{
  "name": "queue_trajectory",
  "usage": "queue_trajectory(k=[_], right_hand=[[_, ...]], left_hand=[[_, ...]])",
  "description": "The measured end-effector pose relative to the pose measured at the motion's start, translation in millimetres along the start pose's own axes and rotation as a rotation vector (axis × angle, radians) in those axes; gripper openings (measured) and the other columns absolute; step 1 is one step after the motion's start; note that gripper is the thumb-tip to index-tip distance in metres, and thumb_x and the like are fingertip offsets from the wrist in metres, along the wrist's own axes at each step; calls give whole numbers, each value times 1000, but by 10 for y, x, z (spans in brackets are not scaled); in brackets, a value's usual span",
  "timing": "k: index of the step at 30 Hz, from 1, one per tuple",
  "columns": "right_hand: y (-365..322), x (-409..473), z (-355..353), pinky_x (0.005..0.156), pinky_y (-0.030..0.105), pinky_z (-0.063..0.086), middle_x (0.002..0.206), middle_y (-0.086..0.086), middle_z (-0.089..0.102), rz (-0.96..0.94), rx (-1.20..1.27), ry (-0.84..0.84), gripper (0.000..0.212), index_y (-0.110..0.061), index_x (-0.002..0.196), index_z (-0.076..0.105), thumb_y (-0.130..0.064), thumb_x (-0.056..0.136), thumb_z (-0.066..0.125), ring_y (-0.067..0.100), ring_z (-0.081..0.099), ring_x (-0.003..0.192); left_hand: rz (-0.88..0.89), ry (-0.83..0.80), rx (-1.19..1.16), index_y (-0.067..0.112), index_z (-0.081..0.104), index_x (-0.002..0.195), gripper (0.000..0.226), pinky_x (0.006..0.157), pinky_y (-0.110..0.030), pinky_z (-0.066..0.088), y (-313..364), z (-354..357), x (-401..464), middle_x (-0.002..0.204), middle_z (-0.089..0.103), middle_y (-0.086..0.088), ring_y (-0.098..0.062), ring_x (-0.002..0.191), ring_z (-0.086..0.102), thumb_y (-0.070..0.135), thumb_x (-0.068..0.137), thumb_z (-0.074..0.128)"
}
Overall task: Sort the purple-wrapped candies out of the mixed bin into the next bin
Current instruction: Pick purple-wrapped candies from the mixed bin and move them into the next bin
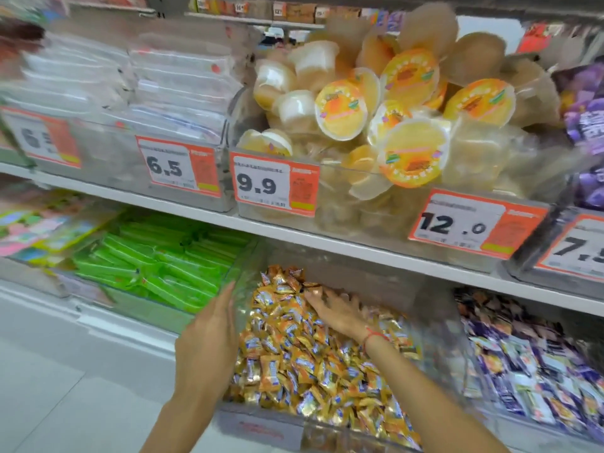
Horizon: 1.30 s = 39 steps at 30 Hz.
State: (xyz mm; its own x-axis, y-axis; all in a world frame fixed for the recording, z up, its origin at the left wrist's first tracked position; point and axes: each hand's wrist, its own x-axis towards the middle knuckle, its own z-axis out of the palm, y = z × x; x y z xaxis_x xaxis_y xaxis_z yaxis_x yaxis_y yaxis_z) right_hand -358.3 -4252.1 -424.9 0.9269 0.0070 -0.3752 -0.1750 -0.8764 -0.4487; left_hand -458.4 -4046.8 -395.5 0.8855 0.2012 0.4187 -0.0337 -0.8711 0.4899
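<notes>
Price tags on upper-shelf bin fronts: "6.5" tag (pixel 178 167); "9.9" tag (pixel 274 184); "12.0" tag (pixel 475 223); partial "7." tag (pixel 577 248). Smaller print blurred, unreadable.

Jelly cups (pixel 408 103) above green packets (pixel 157 266)

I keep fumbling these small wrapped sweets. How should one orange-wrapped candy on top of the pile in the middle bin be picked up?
Probably pinch an orange-wrapped candy by its flat crimped end, coming straight down from above: the pieces lie loose and overlapping in the clear bin, so their sides are crowded. The right hand already rests on the pile.
</notes>
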Motion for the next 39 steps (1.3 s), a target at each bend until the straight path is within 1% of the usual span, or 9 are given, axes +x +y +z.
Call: queue_trajectory(k=[5,9,12,18,23,27,33,36,39], right_hand=[[-298,-107,273,117,51,9,159,2,13,-203,91,-48,74,-42,146,24,-77,83,36,34,7,146],[-166,-415,343,117,47,12,157,-3,18,-510,-204,-80,55,-39,145,30,-59,95,36,26,13,144],[10,-680,224,119,42,0,157,-6,17,-616,-403,-109,56,-34,147,29,-58,97,21,17,5,145],[451,-1090,-102,116,45,-9,156,-15,20,-569,-565,-258,73,-53,142,24,-68,78,-6,11,-4,147],[438,-1026,-396,116,48,12,154,-13,28,-527,-527,-173,40,-41,117,63,-55,98,31,14,14,144],[104,-670,-322,100,40,41,127,-7,57,-631,-331,75,27,-28,116,64,-33,100,43,14,49,120],[-472,-196,271,111,39,30,148,2,39,-642,-323,-15,50,-26,141,44,-17,92,54,24,30,137],[-433,-143,188,90,36,43,125,6,58,-575,-375,137,35,-22,120,60,-11,87,58,28,51,118],[-222,-158,-14,74,33,43,98,3,63,-543,-486,91,14,-23,101,64,-23,87,64,26,58,92]], left_hand=[[-48,16,-19,15,56,130,35,60,-40,48,51,21,1,99,70,-15,-38,79,65,14,97,46],[-58,9,-13,13,58,128,34,62,-43,50,55,15,10,99,70,-15,-40,81,66,11,95,48],[-54,11,-2,14,56,130,35,63,-42,49,58,15,6,101,70,-15,-39,84,65,13,97,44],[-62,-1,11,13,53,132,36,66,-43,50,76,8,0,108,69,-10,-38,87,66,13,98,42],[-48,6,30,10,57,128,34,57,-41,51,79,3,-4,97,71,-12,-37,74,67,9,95,47],[-50,7,45,13,56,130,35,57,-40,51,67,10,-1,99,72,-8,-34,77,67,12,96,46],[-47,16,80,16,53,132,36,59,-39,50,62,14,-8,103,71,-6,-32,84,67,15,97,43],[-41,18,67,15,53,132,37,60,-40,50,60,24,-5,104,71,-7,-33,85,67,15,97,43],[-35,21,56,15,54,131,36,59,-40,51,48,38,-4,101,71,-8,-34,82,67,14,97,45]])
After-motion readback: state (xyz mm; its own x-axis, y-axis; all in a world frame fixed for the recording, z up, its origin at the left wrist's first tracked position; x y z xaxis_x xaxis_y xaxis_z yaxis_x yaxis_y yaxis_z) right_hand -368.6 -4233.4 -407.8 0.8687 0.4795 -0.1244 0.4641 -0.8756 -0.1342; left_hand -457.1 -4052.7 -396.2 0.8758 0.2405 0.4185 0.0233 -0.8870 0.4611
